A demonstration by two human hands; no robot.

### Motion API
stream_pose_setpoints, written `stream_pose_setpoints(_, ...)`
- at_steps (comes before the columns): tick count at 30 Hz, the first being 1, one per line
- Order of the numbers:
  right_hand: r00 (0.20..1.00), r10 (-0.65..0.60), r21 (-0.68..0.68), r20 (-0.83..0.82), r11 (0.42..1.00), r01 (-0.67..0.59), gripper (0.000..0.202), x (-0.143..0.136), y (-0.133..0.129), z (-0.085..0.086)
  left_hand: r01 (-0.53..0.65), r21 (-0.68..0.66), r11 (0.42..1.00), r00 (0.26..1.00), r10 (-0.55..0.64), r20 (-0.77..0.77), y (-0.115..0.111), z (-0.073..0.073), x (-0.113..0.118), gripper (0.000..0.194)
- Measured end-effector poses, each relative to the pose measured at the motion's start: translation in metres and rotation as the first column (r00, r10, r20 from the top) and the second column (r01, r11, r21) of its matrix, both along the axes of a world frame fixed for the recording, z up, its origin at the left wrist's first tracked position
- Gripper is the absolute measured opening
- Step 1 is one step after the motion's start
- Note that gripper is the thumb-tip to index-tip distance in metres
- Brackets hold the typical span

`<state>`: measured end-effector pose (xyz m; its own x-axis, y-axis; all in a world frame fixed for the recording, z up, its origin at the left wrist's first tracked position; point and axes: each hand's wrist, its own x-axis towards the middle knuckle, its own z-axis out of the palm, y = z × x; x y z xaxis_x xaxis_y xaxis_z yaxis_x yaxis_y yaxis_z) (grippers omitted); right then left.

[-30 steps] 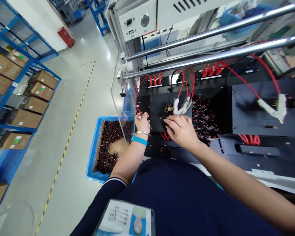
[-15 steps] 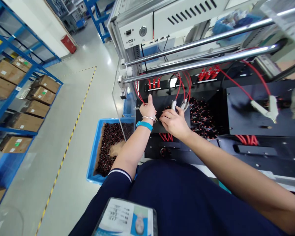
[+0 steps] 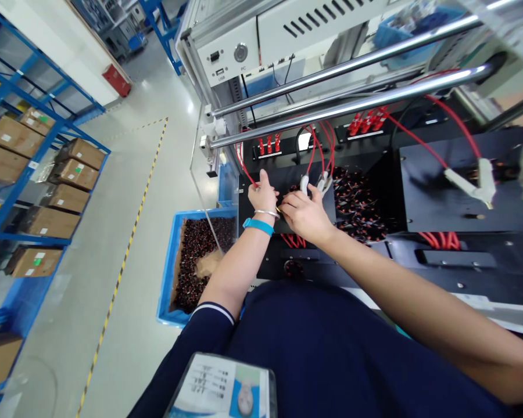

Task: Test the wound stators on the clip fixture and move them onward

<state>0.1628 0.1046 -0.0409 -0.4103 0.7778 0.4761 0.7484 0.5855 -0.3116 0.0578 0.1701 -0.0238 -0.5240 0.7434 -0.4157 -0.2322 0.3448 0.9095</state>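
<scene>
Over the black panel [image 3: 329, 210] of a test machine, my left hand [image 3: 264, 196] is closed with its thumb up, and a red cable [image 3: 247, 169] runs down to it. What its fingers hold is hidden. Just right of it, my right hand [image 3: 304, 212] has bent fingers pressed together low over the panel; what lies in them is hidden too. A small yellowish tip shows between the hands. Right behind my right hand's fingers stands a white clip [image 3: 304, 184] on a red lead, with another white clip [image 3: 326, 183] beside it.
Small dark components with orange ends [image 3: 357, 203] are heaped right of the panel. A blue bin [image 3: 162, 296] of similar parts stands at left. Metal rods [image 3: 348, 107] cross above the hands. More white clips [image 3: 483, 186] on red leads lie to the right. A clear side panel edges the machine.
The view has shifted slightly, so the machine appears a little farther left. Both hands stay close together over the panel, with only small finger movement.
</scene>
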Motion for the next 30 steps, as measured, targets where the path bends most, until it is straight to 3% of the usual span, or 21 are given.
stream_pose_setpoints(2,1.0,0.003,-0.051,-0.029,0.999,-0.004,0.024,0.006,-0.019,0.005,-0.014,0.044,0.999,0.999,0.016,-0.04,-0.013,0.004,-0.009,0.041)
stream_pose_setpoints(4,0.995,0.088,-0.195,-0.041,0.976,-0.094,0.021,0.015,-0.047,0.006,-0.046,0.092,0.995,0.997,0.051,-0.051,-0.036,0.008,-0.025,0.037)
stream_pose_setpoints(7,0.96,0.281,-0.527,-0.003,0.815,-0.24,0.016,0.029,-0.086,-0.002,-0.018,0.084,0.996,0.996,0.025,-0.087,-0.087,0.01,-0.052,0.038)
stream_pose_setpoints(9,0.939,0.341,-0.695,0.052,0.688,-0.211,0.022,0.031,-0.101,-0.007,0.13,-0.015,0.991,0.987,-0.131,-0.096,-0.124,0.008,-0.064,0.04)
stream_pose_setpoints(11,0.923,0.356,-0.784,0.144,0.61,-0.113,0.028,0.024,-0.107,-0.006,0.321,-0.178,0.93,0.941,-0.334,-0.049,-0.158,0.001,-0.068,0.041)
stream_pose_setpoints(13,0.907,0.356,-0.809,0.225,0.587,-0.029,0.03,0.012,-0.106,-0.002,0.466,-0.291,0.835,0.879,-0.475,0.046,-0.181,-0.009,-0.064,0.041)
stream_pose_setpoints(15,0.909,0.325,-0.792,0.261,0.61,0.009,0.031,0.0,-0.103,0.004,0.56,-0.331,0.759,0.824,-0.55,0.133,-0.192,-0.018,-0.058,0.042)
stream_pose_setpoints(19,0.935,0.242,-0.76,0.257,0.648,0.041,0.028,0.008,-0.108,0.009,0.702,-0.342,0.625,0.702,-0.689,0.18,-0.188,-0.013,-0.044,0.044)
stream_pose_setpoints(22,0.975,0.126,-0.784,0.181,0.617,0.066,0.02,0.051,-0.138,0.009,0.759,-0.352,0.547,0.599,-0.799,0.051,-0.178,0.007,-0.033,0.04)
stream_pose_setpoints(25,0.976,-0.219,-0.786,-0.005,0.604,0.131,0.019,0.123,-0.201,-0.001,0.813,-0.263,0.519,0.525,-0.849,-0.051,-0.17,0.03,-0.011,0.035)
stream_pose_setpoints(27,0.895,-0.44,-0.765,-0.076,0.601,0.23,0.022,0.184,-0.255,-0.015,0.878,-0.182,0.443,0.443,-0.895,-0.043,-0.168,0.045,0.012,0.03)
stream_pose_setpoints(30,0.694,-0.719,-0.643,-0.025,0.543,0.54,0.053,0.285,-0.327,-0.041,0.957,-0.036,0.289,0.287,-0.956,-0.061,-0.17,0.064,0.057,0.033)
